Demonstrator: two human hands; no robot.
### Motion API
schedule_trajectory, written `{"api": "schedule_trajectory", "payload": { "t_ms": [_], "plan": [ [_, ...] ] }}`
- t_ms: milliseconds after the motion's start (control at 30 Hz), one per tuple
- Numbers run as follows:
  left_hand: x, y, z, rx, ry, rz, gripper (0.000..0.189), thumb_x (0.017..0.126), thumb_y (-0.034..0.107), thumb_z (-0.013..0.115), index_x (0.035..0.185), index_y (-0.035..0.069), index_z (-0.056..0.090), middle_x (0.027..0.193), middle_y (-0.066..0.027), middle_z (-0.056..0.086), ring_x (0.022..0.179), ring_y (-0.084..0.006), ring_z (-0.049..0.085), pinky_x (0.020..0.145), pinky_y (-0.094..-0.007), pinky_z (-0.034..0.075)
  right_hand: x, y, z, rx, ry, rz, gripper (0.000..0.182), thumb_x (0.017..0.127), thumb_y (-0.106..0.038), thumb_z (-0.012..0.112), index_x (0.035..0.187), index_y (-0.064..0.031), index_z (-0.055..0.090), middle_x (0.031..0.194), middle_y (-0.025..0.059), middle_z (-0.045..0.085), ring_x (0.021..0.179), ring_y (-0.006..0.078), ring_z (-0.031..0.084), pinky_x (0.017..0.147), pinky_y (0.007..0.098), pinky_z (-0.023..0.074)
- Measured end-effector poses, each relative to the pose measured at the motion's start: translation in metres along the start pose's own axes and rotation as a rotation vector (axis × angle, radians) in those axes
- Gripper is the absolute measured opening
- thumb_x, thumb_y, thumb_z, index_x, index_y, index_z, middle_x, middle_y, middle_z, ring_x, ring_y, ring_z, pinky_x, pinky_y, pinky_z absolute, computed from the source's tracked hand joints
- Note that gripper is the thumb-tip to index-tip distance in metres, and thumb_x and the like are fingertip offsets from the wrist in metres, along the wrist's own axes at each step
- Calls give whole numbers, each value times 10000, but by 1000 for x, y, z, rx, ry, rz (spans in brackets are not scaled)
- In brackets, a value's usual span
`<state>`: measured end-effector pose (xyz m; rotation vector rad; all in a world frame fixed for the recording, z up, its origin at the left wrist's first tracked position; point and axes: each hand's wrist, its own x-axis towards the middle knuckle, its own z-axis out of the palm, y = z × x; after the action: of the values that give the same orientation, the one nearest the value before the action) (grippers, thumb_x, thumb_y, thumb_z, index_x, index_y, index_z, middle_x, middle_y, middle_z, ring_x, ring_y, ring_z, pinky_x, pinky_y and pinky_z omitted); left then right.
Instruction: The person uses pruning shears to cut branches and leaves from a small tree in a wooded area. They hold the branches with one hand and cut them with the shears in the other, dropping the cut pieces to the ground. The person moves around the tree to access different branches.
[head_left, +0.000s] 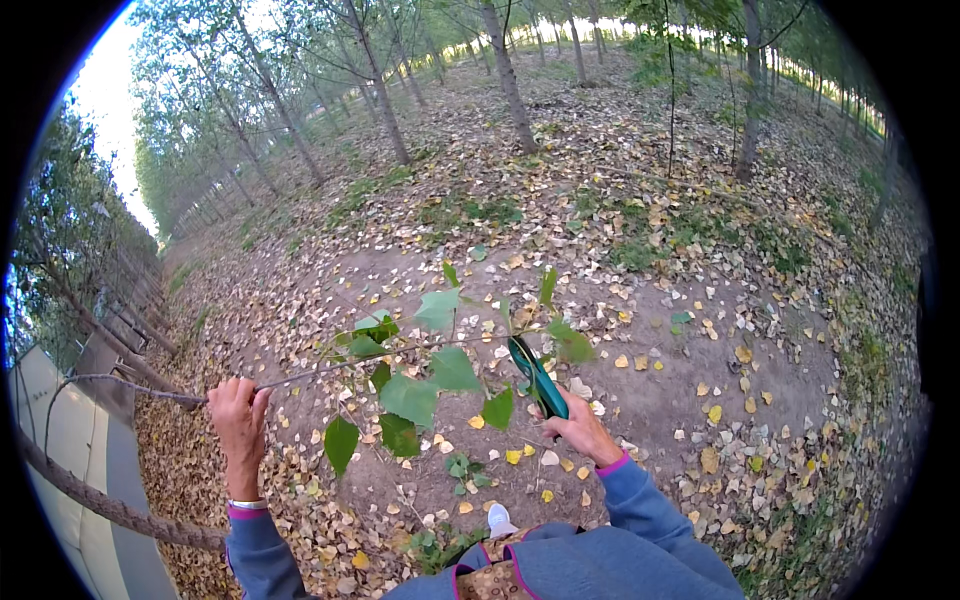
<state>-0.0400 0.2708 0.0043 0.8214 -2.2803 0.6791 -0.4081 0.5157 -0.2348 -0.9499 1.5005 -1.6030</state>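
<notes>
My left hand (238, 420) grips a thin leafy branch (322, 368) by its bare stem, on the left. From there the branch runs rightward across the middle of the view. Broad green leaves (411, 399) hang along it. My right hand (581, 429) is closed around the teal handles of what look like pruning shears (541, 379). Their upper end meets the branch near its leafy tip. Leaves and blur hide whether the blades touch the stem.
A thick curved limb or trunk (120, 508) crosses the lower left, before a pale wall (67, 465). Slender tree trunks (511, 90) stand in rows ahead. Fallen leaves (712, 457) cover much of the bare soil. A white shoe (499, 519) shows below me.
</notes>
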Motion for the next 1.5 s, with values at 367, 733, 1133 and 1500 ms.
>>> {"api": "schedule_trajectory", "payload": {
  "t_ms": [367,733,1133,1500],
  "plan": [
    [-9,-6,-5,-37,-42,31,272,865,298,611,765,69,502,751,-91,440,753,-282,434,706,-396,333,0,-15,-2,-119,3,-14,573,767,-95,634,1325,-59,507,849,69,626,695,154,615,658,307,494],
    [-17,-7,-14,-26,-57,59,245,845,270,639,764,72,520,734,-78,442,745,-269,439,715,-393,337,-3,-15,-13,-351,-15,28,587,794,-274,652,1328,-71,518,837,117,645,710,240,608,703,365,479],
    [-17,-7,-10,-47,-25,40,220,835,252,644,767,78,528,740,-73,460,746,-267,451,711,-389,335,-20,-33,-9,-482,-4,-16,506,798,-312,636,1254,-102,566,822,140,634,753,280,624,694,389,470],
    [-24,-4,-1,-23,-13,11,237,843,264,641,760,77,521,740,-80,461,744,-279,455,710,-396,342,-20,-17,7,-661,197,-216,415,808,-218,641,1170,-23,586,783,121,638,683,271,630,630,388,484]
  ]
}}
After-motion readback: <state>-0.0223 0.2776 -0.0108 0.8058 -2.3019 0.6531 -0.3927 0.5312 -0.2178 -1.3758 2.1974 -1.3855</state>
